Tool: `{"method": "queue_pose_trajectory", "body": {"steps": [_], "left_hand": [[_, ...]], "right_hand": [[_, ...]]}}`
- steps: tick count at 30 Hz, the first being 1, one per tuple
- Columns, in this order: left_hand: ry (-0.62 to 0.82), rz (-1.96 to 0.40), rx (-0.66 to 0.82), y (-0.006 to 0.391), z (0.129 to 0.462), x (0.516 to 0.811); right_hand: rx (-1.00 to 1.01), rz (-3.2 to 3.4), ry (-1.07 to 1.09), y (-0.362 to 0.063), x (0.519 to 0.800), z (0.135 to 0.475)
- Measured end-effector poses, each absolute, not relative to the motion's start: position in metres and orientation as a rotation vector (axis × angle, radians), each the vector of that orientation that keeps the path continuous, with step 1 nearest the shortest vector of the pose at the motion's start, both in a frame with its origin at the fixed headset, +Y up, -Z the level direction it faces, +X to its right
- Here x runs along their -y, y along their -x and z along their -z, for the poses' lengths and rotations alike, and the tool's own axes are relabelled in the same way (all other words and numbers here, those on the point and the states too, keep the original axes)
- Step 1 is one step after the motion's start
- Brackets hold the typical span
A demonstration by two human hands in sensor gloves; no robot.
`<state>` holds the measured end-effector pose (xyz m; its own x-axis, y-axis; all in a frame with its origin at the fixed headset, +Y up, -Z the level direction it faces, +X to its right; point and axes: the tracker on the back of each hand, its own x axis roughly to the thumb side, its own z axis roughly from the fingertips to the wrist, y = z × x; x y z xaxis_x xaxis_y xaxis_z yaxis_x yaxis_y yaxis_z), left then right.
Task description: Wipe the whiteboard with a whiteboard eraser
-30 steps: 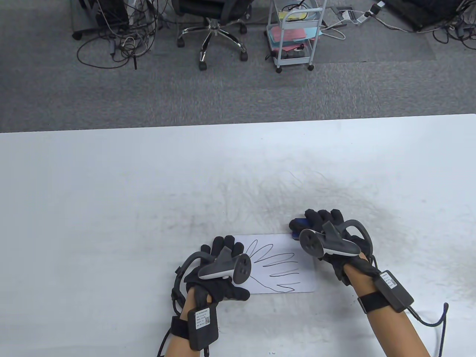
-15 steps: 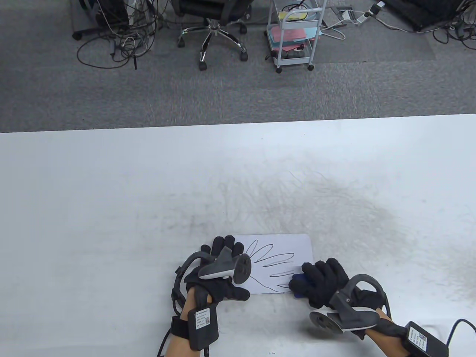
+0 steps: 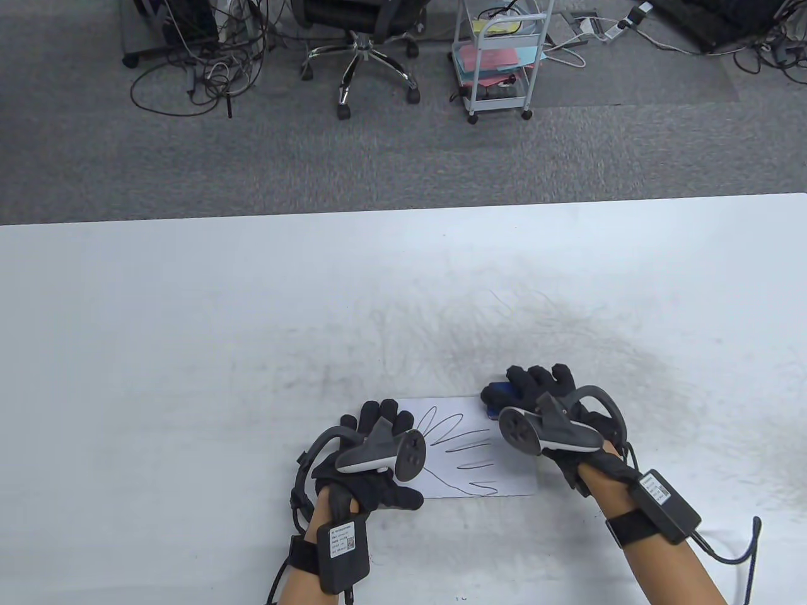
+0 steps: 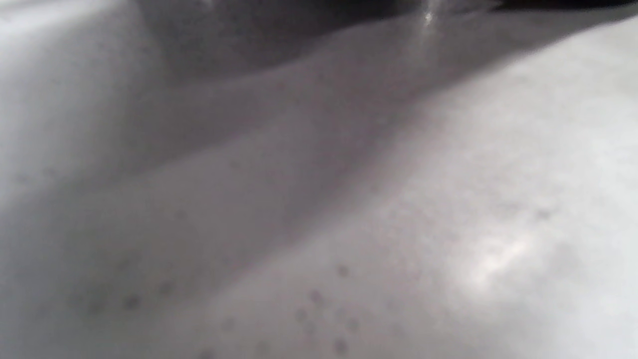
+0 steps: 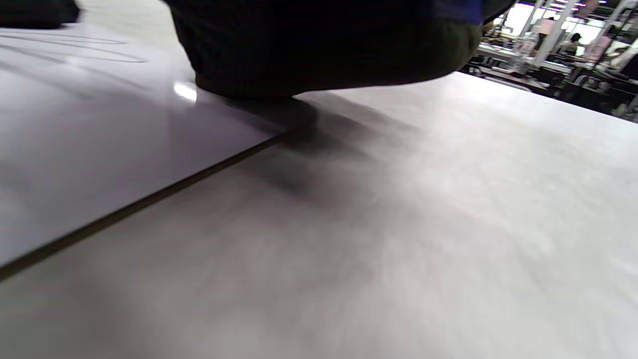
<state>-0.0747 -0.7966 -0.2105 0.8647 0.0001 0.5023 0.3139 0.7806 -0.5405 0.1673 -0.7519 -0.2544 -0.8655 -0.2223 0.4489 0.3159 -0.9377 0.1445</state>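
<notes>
A small white whiteboard [image 3: 512, 474] lies on the table near the front edge, with a black hand-outline drawing [image 3: 463, 451] on it. My left hand [image 3: 378, 460] rests flat on the board's left end. My right hand [image 3: 536, 394] grips a blue whiteboard eraser [image 3: 495, 397] and presses it on the board's far right corner. In the right wrist view the eraser's dark felt [image 5: 324, 55] sits on the glossy board [image 5: 99, 149] at its edge. The left wrist view is a blur of grey surface.
The white table [image 3: 189, 328] carries grey smudges and scribble marks [image 3: 542, 334] beyond the board. An office chair [image 3: 362, 44] and a white cart [image 3: 501, 57] stand on the carpet past the far table edge.
My right hand with the eraser went from the board's far right corner down to its near right edge, then back up to the far corner. The drawn lines' right ends are shorter. The left hand stayed.
</notes>
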Motion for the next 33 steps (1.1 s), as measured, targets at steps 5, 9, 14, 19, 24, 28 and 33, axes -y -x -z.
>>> {"method": "queue_pose_trajectory", "body": {"steps": [5, 9, 14, 19, 24, 28, 33], "left_hand": [[0.661, 0.179, 0.503, 0.075, 0.210, 0.797], [0.660, 0.181, 0.502, 0.075, 0.210, 0.797], [0.659, 0.181, 0.503, 0.074, 0.210, 0.797], [0.654, 0.181, 0.505, 0.075, 0.210, 0.797], [0.655, 0.179, 0.506, 0.075, 0.210, 0.797], [0.655, 0.178, 0.507, 0.075, 0.210, 0.797], [0.657, 0.177, 0.508, 0.075, 0.210, 0.797]], "right_hand": [[0.237, 2.745, 0.662, -0.165, 0.753, 0.250], [0.163, 2.670, 0.782, -0.164, 0.753, 0.222], [0.136, 2.564, 0.984, -0.164, 0.751, 0.157], [0.120, 2.499, 1.082, -0.166, 0.750, 0.118], [0.169, 2.534, 1.043, -0.165, 0.749, 0.127], [0.232, 2.586, 0.923, -0.160, 0.748, 0.158], [0.284, 2.710, 0.701, -0.154, 0.751, 0.228]]}}
